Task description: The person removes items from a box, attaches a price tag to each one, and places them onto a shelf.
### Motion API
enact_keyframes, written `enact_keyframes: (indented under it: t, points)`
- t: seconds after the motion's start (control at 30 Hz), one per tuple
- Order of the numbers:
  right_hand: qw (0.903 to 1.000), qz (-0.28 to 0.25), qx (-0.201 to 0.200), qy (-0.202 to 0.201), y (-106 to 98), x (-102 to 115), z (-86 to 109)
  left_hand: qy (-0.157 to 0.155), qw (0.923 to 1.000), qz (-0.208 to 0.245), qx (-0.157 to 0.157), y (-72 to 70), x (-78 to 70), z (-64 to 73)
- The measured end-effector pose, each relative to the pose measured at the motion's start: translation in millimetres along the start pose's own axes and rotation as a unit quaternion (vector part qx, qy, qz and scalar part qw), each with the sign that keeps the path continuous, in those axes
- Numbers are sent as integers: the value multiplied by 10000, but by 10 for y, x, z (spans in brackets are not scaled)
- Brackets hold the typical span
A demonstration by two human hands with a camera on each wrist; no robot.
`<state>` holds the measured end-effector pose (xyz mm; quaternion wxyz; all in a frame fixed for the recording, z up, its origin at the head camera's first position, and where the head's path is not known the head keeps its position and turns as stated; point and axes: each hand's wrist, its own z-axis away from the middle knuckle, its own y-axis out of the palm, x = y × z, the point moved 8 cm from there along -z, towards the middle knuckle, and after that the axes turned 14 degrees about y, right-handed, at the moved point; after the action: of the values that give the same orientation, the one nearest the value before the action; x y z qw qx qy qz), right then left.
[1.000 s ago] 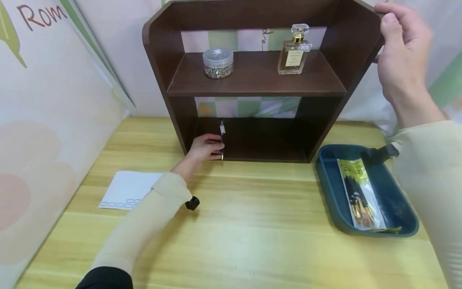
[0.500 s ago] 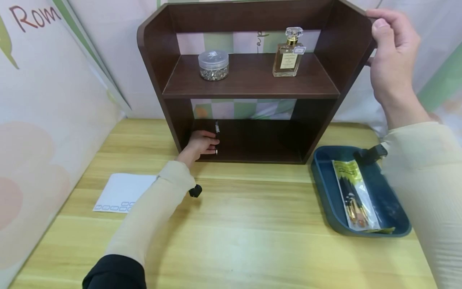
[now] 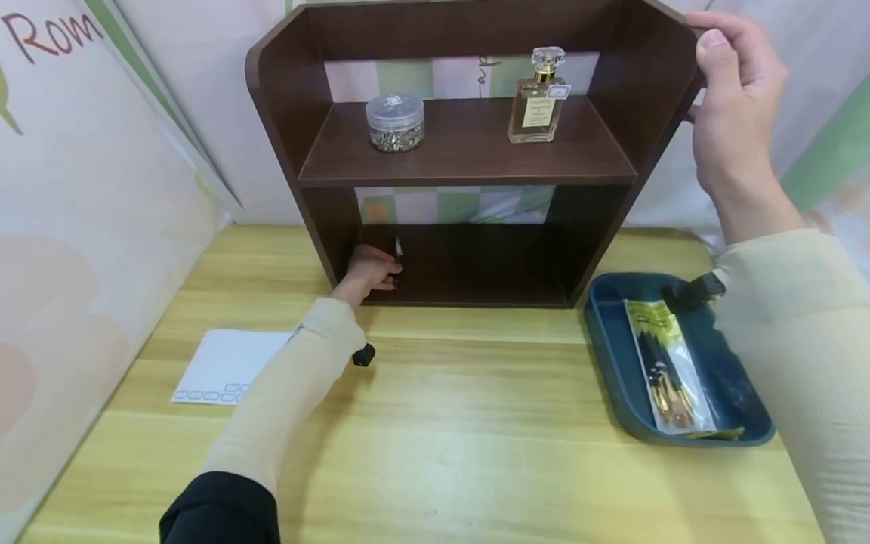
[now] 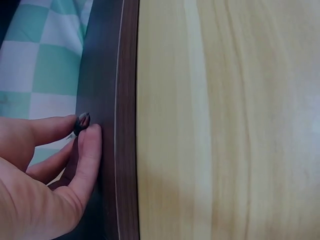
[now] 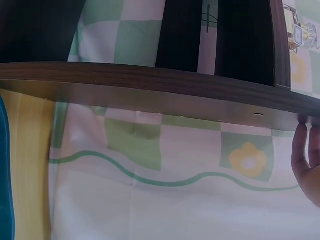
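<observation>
Well, slim stick between left hand's fingertips

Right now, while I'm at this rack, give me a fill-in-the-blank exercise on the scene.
In the head view, the perfume bottle stands to the ____ of the round jar.
The slim item in the rack is pinched by the ____ hand.
The blue tray holds a packet of ____.
Missing words: right; left; brushes.

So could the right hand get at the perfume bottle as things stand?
Probably, once free: the right hand holds the shelf's side panel, which stands between it and the perfume bottle, but the front looks open.
</observation>
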<state>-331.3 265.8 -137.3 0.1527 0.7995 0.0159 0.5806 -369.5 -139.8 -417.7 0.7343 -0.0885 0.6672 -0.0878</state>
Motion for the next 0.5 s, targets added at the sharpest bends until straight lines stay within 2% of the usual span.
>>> enact_keyframes:
  t: [0.17, 0.5]
  points:
    - [9999, 80, -12, -88, 14, 8, -8, 54, 9997, -217, -64, -19, 7, -34]
    - [9998, -82, -9, -177, 21, 15, -13, 2, 9998, -180, 6, -44, -12, -30]
